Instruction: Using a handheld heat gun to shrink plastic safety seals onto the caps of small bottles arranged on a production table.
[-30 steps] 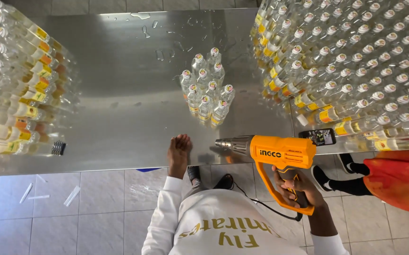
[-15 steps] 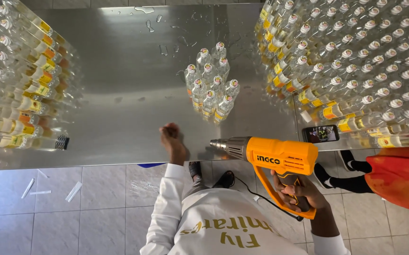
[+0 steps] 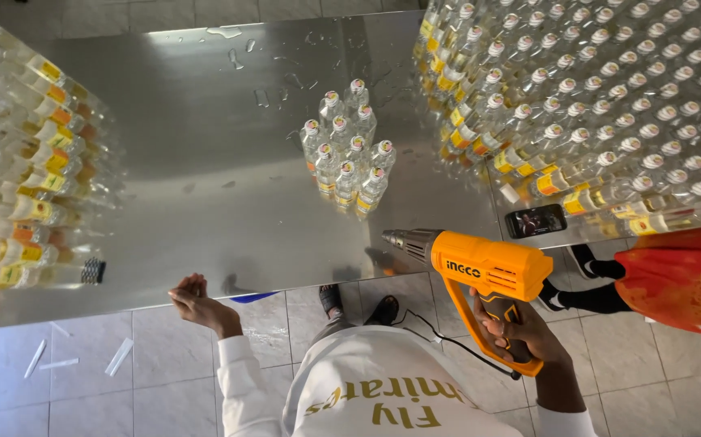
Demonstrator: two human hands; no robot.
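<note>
Worktop [image 3: 205,178]: bare steel sheet, wet spots at its far edge.
Right stack [image 3: 609,105]: capped clear bottles, yellow and orange labels, heaped on the worktop's right side.
Left stack [image 3: 19,162]: like bottles lying along the left edge.
Bundle [image 3: 349,150]: ten or so upright bottles, packed close, mid-worktop, apart from both stacks.
Heat gun [image 3: 484,271]: orange, nozzle pointing left at the near edge, just near of the bundle.
Phone [image 3: 536,220]: dark, flat on the worktop below the right stack.
Right hand [image 3: 512,328]: grip clenched on the heat gun's handle.
Left hand [image 3: 193,295]: grip loosely curled, holding nothing, at the near edge.
</note>
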